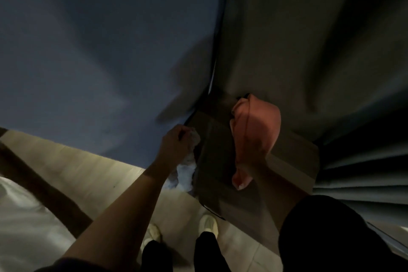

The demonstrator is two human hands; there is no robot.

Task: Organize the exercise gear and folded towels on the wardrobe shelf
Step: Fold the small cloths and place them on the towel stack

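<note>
Two hands work in dim, blurred light. The left hand (176, 141) has its fingers closed around one white cloth (184, 174) hanging below them. The right hand (256, 152) grips one pink towel (256, 126), draped over its fingers. One brown box (220, 172) lies between and beneath both, its near edge above the floor (99, 168); two shoes show below.

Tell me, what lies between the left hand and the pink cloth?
In the head view, the dark brown box lies between the left hand, which grips a white cloth, and the pink cloth.
</note>
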